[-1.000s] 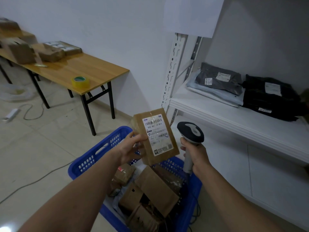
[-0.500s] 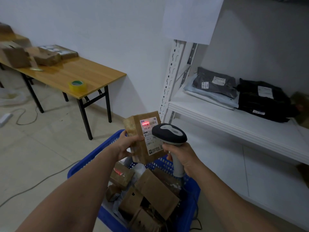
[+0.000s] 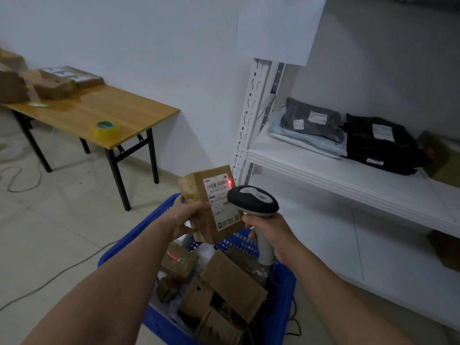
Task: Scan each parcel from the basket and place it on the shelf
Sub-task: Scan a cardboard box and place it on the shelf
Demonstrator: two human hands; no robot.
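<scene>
Above the basket's far rim, at twelve o'clock: we hold the small brown cardboard parcel (image 3: 202,188) upright, lifted clear of the blue slotted plastic basket (image 3: 285,305), with its white printed label (image 3: 219,197) facing us.
Left of our hands (image 3: 184,216): its fingers and thumb are curled round the parcel's left edge and lower face, gripping it.
Right of our hands (image 3: 270,232): it is wrapped round the pale handle of the grey-and-black handheld barcode scanner (image 3: 252,200). The scanner's head sits at four o'clock of the label and covers the label's right edge from our view.
Red scan dot (image 3: 229,182): it lies at the right end of the barcode, about one o'clock on the label, not across the bars.
Scanning well: we judge the beam should swing toward nine o'clock until it crosses every bar. We should keep the label square to the scanner head, our thumb off the print and the parcel steady.
Parcel's look: it is an oblong kraft box with glossy tape. Its left face is rough and creased. The label has a barcode on top, a row of digits beneath it, and small print too fine to read.
Shelf: at two o'clock the white metal shelf (image 3: 348,180) carries a grey plastic mailer (image 3: 311,123) and a black plastic mailer (image 3: 378,140). The board in front of them looks to us a fit landing place.
Basket: more brown cardboard parcels (image 3: 231,280) lie heaped inside, so we judge there is much left to do.
</scene>
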